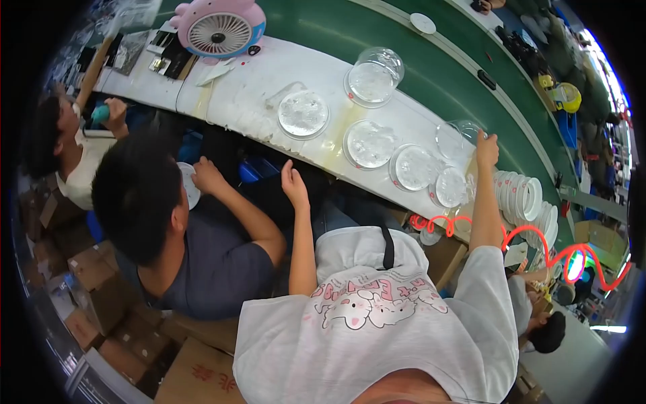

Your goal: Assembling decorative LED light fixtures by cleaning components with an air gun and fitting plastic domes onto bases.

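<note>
Clear dome (449, 140) at two o'clock: my right hand (487, 149) has fingers pinching its rim, I'd stay light and level; left hand (295, 185) empty, fingers slightly spread

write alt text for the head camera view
A person's right hand touches a clear plastic dome at a white bench bearing round, pale pieces, while the left hand is empty near the bench's edge. A pink fan is at upper left; a co-worker in a dark shirt is beside the person.
</note>
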Motion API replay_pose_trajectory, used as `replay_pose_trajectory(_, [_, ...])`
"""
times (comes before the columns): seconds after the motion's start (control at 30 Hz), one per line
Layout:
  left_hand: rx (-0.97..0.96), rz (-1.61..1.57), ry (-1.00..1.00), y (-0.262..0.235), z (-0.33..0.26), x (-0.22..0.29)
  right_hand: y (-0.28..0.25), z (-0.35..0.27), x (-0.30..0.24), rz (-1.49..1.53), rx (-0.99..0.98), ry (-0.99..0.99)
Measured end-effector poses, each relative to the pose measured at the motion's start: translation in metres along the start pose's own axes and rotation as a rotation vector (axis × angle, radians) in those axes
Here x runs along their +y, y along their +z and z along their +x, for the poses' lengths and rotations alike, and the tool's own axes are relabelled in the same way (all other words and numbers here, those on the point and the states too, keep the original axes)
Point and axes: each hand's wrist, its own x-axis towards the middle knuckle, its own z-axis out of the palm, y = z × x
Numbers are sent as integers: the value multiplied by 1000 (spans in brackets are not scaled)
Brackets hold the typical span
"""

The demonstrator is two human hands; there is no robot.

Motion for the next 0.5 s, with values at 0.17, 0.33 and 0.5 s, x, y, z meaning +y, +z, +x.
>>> replay_pose_trajectory(0.17, [-78, -40, -99, -15, -42, 5, -37, -12, 8, 169, 278, -162])
replay_pose_trajectory(0.33, [-28, -53, -53, -18, -19, 7, -155, -87, -73, 517, 462, -510])
replay_pose_trajectory(0.5, [-21, -179, -15, 2, -3, 20, -201, -151, -164, 741, 347, -784])
